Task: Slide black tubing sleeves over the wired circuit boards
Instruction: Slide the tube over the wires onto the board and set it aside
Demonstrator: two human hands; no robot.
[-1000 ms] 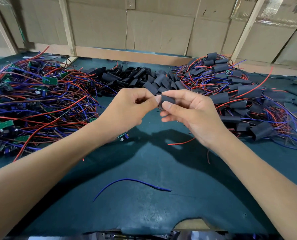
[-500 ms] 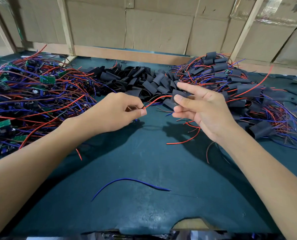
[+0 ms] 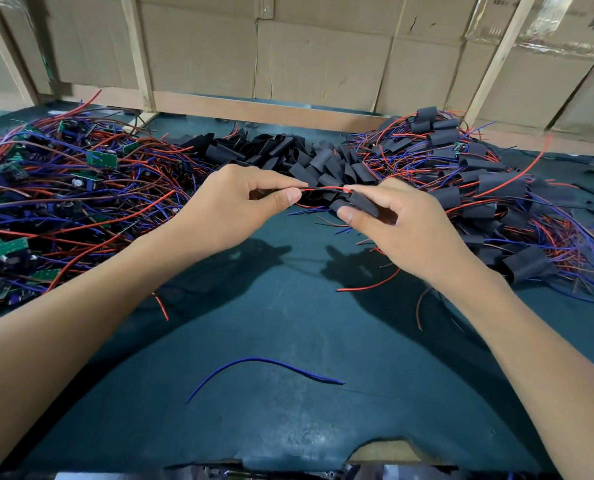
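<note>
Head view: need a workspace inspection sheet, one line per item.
Surface: dark green table top, bare near the front.
Job's things: unsleeved boards pile left; loose sleeves pile centre back; sleeved pile right.
Clutter: stray blue wire, red wire scrap.
Hands: left hand pinches red wire; right hand grips black sleeve.
Cables: nothing seen beyond wires.
Surroundings: cardboard wall.

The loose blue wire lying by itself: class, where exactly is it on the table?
In the head view the loose blue wire lies on the green table, near the front edge, apart from the piles and nearer the camera than both hands.
</note>
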